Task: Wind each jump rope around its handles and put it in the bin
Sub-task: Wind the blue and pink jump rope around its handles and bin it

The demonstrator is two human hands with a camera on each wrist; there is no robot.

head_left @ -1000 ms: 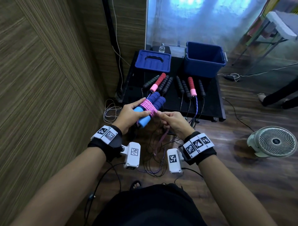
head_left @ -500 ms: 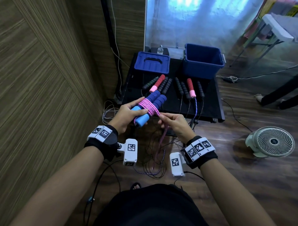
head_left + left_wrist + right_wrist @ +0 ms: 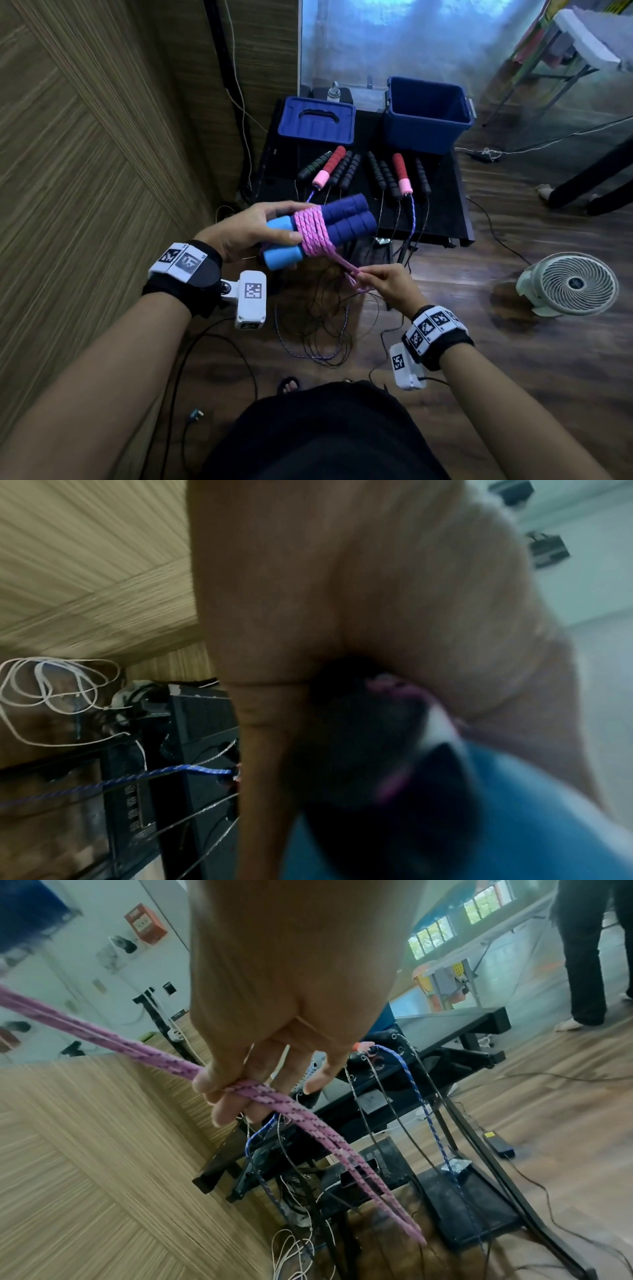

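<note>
The left hand (image 3: 246,228) is gripping the handles (image 3: 337,221); the right hand (image 3: 388,286) is pinching the rope (image 3: 313,233) tail. If that pinch is slackening, the coils may be loosening.

A wood-grain panelled wall (image 3: 85,164) is seen on the left, a dark plank floor (image 3: 534,377) below. A white fan (image 3: 570,284) is set on the floor right of the black desk (image 3: 442,192). Bluish light is reflected behind.

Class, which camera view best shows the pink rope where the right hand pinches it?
The right wrist view: the pink rope, doubled, passes between thumb and fingers of the right hand, its tail hanging below. The head view shows the pinch small and distant. The left wrist view shows only blurred pink.
</note>
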